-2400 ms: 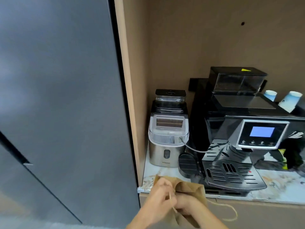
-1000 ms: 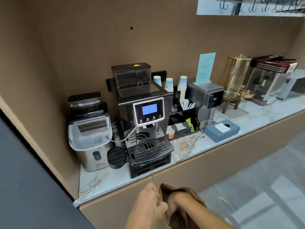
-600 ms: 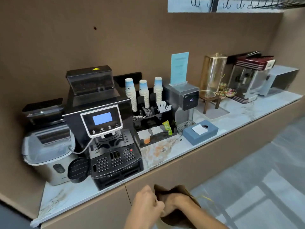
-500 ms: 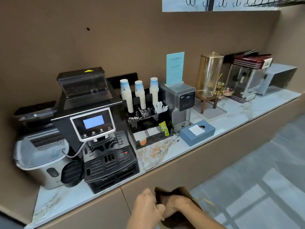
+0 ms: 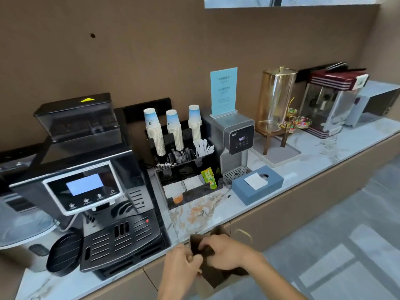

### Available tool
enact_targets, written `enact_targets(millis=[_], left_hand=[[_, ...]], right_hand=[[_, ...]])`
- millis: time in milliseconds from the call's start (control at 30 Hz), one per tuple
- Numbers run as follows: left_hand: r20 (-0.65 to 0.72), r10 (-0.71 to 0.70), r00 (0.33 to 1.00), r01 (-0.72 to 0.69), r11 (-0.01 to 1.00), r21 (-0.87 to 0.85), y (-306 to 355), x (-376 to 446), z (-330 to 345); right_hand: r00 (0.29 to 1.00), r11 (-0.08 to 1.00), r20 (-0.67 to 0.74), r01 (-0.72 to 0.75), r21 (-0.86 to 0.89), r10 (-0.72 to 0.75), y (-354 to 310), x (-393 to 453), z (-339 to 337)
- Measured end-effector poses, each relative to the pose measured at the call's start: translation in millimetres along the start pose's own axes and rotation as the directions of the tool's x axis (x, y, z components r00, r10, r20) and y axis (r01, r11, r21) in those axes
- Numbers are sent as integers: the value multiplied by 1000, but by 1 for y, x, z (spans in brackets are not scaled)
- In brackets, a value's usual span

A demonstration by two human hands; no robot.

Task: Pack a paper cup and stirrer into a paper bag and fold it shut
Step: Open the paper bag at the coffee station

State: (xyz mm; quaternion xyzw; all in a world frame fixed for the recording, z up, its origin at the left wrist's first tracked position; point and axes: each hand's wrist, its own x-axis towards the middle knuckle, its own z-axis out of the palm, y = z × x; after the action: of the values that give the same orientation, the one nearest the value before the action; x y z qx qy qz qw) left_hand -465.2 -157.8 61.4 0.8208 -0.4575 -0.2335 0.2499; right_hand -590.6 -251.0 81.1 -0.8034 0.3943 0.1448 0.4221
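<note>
A brown paper bag (image 5: 213, 276) is held in front of the counter edge at the bottom middle. My left hand (image 5: 180, 264) grips its left side and my right hand (image 5: 225, 251) grips its top from the right. The bag's top is bent over between the hands, and a thin handle loop (image 5: 244, 233) sticks out to the right. What lies inside the bag is hidden. Three stacks of blue-and-white paper cups (image 5: 154, 133) stand upside down in a black organiser (image 5: 190, 163), with white stirrers (image 5: 204, 147) beside them.
A black coffee machine (image 5: 91, 187) stands at the left on the marble counter (image 5: 205, 213), with an ice maker (image 5: 19, 224) beyond it. A water dispenser (image 5: 236, 141), a blue tissue box (image 5: 257, 184), a gold drink dispenser (image 5: 276, 100) and a popcorn machine (image 5: 333, 100) lie to the right.
The view has swung right, from a grey door to the whole counter. Both hands have stayed on the bag, whose top now lies lower and more bent over.
</note>
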Motion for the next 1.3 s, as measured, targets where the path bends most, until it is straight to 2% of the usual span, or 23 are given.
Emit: enact_targets(millis=[133,200,267,333,400,467,600,700,800,900,967,1000,1033,1067,1133,1233,1300], left_hand=[[-61,-61,996,58,997,-44,5,47,2],[-89,-105,990,95,989,-111,7,69,3],[-125,-151,981,122,969,-216,8,88,6],[-180,-183,966,110,929,-353,12,104,10],[-239,-209,948,71,872,-484,17,118,15],[-262,-283,923,106,839,-533,17,135,23],[-119,-307,944,214,847,-486,13,165,31],[-113,-280,953,192,852,-488,7,188,26],[50,-211,976,213,887,-410,12,194,22],[76,-195,978,208,865,-456,-12,196,7],[141,-164,976,215,797,-564,-34,193,-2],[136,-170,976,217,823,-525,-42,196,-3],[86,-121,989,146,898,-416,-46,197,-3],[-11,-106,994,97,939,-331,-48,203,-2],[-143,15,990,-42,982,-185,-38,207,1],[-133,169,977,-179,981,-69,-24,221,6],[-99,153,983,-152,988,9,-9,234,-2]], right_hand=[[963,968,-245,162,194,-112,4,-6,-37],[906,937,-419,201,287,-66,11,-11,-51],[828,940,-560,174,295,22,18,-8,-61],[786,968,-615,95,232,70,21,8,-68],[809,985,-584,39,169,68,21,38,-77],[844,996,-533,-5,92,54,15,69,-87],[836,997,-546,-76,-32,46,7,125,-108],[865,984,-496,-145,-104,75,2,156,-119],[894,962,-442,-180,-203,74,4,175,-132],[913,949,-401,-191,-251,78,9,191,-148],[927,944,-365,-193,-269,86,10,196,-158],[934,944,-346,-187,-272,86,11,199,-162],[941,946,-331,-174,-273,77,13,203,-165],[947,949,-315,-160,-270,70,14,205,-169],[957,956,-283,-138,-258,61,16,209,-174],[971,959,-235,-105,-264,41,17,213,-180],[980,967,-199,-66,-246,17,17,214,-183]])
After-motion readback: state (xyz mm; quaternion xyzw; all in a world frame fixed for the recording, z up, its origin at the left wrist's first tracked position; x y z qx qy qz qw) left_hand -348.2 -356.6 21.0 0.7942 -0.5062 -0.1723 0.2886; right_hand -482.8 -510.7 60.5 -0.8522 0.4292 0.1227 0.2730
